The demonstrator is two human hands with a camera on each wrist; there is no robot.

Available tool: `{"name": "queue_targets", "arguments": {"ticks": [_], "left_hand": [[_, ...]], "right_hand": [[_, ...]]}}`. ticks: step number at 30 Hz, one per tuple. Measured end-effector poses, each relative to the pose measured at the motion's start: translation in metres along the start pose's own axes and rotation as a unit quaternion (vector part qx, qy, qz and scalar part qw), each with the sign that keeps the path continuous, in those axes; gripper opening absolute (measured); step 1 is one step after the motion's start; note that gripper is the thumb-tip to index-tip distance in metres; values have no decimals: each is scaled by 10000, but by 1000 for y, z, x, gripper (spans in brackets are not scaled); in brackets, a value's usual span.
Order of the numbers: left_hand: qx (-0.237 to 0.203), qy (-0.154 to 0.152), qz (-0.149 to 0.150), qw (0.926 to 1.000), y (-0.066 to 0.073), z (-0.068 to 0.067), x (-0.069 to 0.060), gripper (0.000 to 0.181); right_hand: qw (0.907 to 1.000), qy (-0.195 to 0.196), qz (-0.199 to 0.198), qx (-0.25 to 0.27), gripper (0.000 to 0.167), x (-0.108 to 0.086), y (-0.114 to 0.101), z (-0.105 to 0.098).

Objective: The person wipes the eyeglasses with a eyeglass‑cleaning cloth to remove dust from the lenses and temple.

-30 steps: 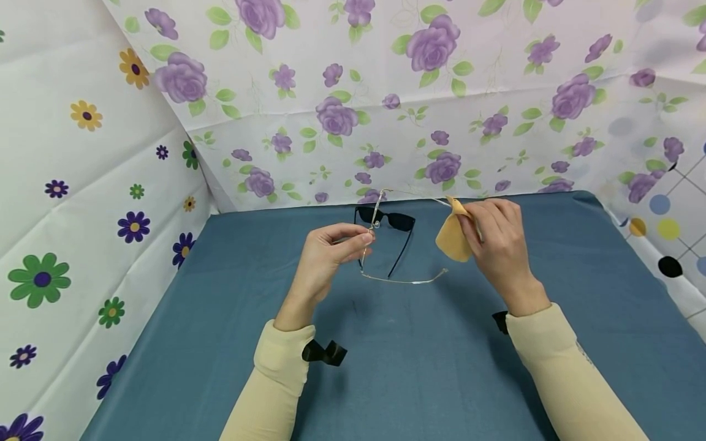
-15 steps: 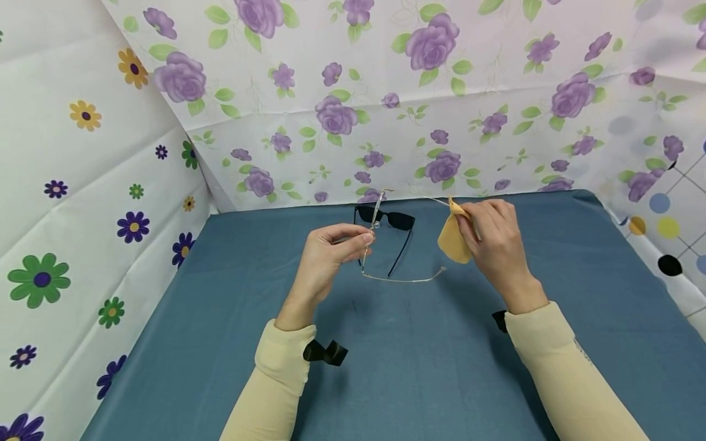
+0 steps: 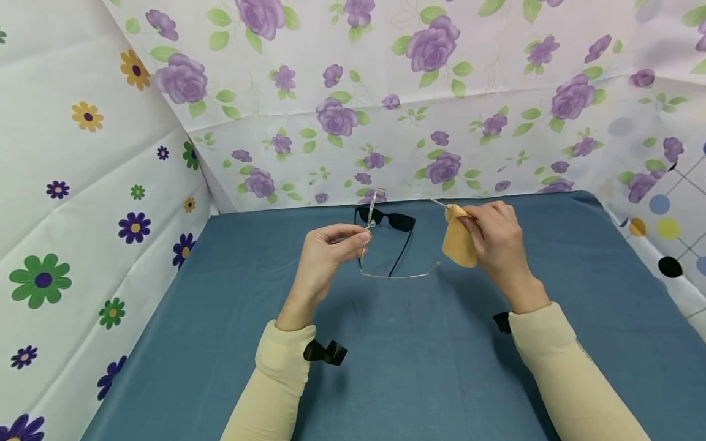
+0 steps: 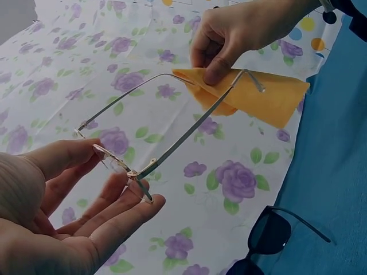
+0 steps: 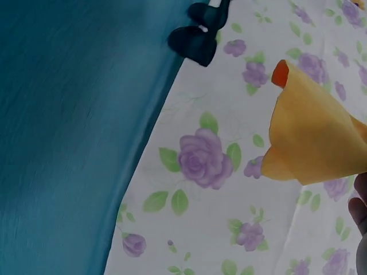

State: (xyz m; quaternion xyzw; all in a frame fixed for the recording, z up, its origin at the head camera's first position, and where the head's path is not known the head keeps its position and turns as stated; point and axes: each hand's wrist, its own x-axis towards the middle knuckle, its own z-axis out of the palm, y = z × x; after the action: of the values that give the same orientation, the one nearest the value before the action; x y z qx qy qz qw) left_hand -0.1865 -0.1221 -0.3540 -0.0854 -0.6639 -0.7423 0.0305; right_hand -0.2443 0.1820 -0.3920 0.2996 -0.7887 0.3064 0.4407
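Note:
Thin metal-framed glasses [image 3: 399, 277] are held up over the blue cloth, temples pointing right. My left hand [image 3: 331, 254] pinches the frame at its lens end; in the left wrist view the thumb and fingers [image 4: 129, 220] grip around the rim. My right hand [image 3: 499, 251] pinches a yellow cloth [image 3: 459, 242] folded around the tip of the far temple [image 4: 132, 93]. The near temple [image 4: 192, 129] crosses in front of the cloth in the left wrist view. Only a few right fingertips show at the edge of the right wrist view, beside the yellow cloth [image 5: 312, 132].
Black sunglasses [image 3: 399, 222] lie with temples unfolded at the back of the blue tablecloth [image 3: 408, 367], behind the held glasses. A white sheet with purple flowers [image 3: 309, 73] hangs behind, and another flowered sheet [image 3: 60, 202] stands at the left.
The yellow cloth has shifted slightly right and down, its top fold now lower around the temple. The glasses have tilted slightly, with the near temple's tip a little farther left and higher.

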Motion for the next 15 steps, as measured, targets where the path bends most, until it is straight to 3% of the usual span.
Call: {"name": "queue_targets", "arguments": {"ticks": [4, 7, 11, 15], "left_hand": [[-31, 76, 43, 10000, 0, -1, 1, 18], [143, 182, 103, 9997, 0, 0, 1, 19], [1031, 341, 265, 9937, -2, 3, 0, 18], [1979, 309, 346, 9791, -5, 10, -4, 15]], "right_hand": [[9962, 314, 716, 377, 20, 2, -2, -3], [9869, 414, 1373, 735, 20, 5, -4, -7], [9743, 416, 1954, 1045, 21, 10, -11, -12], [9726, 290, 2035, 1087, 22, 15, -21, -16]]}}
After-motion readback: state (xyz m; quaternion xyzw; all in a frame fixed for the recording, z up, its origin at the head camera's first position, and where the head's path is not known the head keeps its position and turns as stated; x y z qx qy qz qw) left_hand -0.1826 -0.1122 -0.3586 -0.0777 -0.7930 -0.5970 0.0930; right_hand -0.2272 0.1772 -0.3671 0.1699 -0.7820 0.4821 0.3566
